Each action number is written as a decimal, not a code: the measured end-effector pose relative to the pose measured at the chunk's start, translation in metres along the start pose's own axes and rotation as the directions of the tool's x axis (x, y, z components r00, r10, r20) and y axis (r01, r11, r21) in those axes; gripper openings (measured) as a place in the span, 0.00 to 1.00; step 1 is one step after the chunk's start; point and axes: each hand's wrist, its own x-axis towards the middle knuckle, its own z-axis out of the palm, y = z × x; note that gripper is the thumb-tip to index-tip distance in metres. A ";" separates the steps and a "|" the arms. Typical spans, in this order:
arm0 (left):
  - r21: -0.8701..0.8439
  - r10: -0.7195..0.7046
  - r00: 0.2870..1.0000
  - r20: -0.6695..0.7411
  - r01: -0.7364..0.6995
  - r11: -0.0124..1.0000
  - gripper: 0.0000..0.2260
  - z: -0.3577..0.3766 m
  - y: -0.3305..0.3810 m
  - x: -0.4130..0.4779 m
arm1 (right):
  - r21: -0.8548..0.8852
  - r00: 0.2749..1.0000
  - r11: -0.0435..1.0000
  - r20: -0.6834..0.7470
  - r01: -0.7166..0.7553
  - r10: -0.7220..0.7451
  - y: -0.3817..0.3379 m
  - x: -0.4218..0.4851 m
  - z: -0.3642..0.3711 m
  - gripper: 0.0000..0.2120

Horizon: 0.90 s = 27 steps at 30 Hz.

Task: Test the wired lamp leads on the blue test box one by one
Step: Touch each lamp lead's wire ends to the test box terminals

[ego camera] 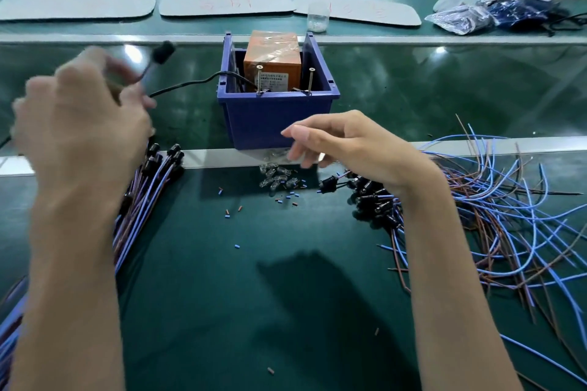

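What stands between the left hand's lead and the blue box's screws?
Nothing visible: open air separates the lamp lead in the left hand from the screws on the blue test box; its black cable lies lower.

A factory assembly line: green conveyor belt [413, 89], heaped wire leads [508, 216].

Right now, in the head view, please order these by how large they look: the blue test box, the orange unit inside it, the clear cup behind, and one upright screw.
1. blue test box
2. orange unit, partly hidden inside the box
3. clear cup, farther from the camera, so its true size is unsure
4. upright screw
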 end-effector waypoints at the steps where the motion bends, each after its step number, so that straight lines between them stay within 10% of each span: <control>1: 0.008 0.055 0.998 -0.017 -0.054 0.998 0.12 0.008 0.015 -0.006 | 0.108 1.000 0.994 0.020 0.011 -0.013 -0.002 0.002 0.006 0.19; 6: 0.086 0.289 0.954 -0.083 -0.282 0.955 0.09 0.048 0.075 -0.050 | 0.689 0.989 0.713 -0.144 0.130 -0.041 -0.021 0.018 0.035 0.14; 11: -0.269 0.337 0.936 -0.103 -0.352 0.896 0.11 0.080 0.095 -0.074 | 0.871 0.939 0.395 -0.339 0.293 0.051 -0.027 0.018 0.028 0.14; 15: -0.312 0.136 0.913 0.385 -0.010 0.950 0.30 0.091 0.091 -0.072 | 0.873 0.906 0.316 -0.415 0.372 0.080 -0.027 0.015 0.016 0.12; 18: -0.719 -0.091 0.876 0.473 0.444 0.535 0.22 0.090 0.095 -0.063 | 0.884 0.914 0.302 -0.397 0.356 0.087 -0.026 0.010 0.006 0.10; 22: -0.898 -0.325 0.839 0.436 0.430 -0.092 0.17 0.084 0.088 -0.049 | 0.850 0.898 0.411 -0.417 0.329 0.144 -0.018 0.001 -0.011 0.13; 27: -0.892 -0.430 0.788 0.441 0.332 -0.308 0.15 0.075 0.082 -0.045 | 0.838 0.852 0.455 -0.451 0.302 0.265 -0.007 -0.009 -0.034 0.20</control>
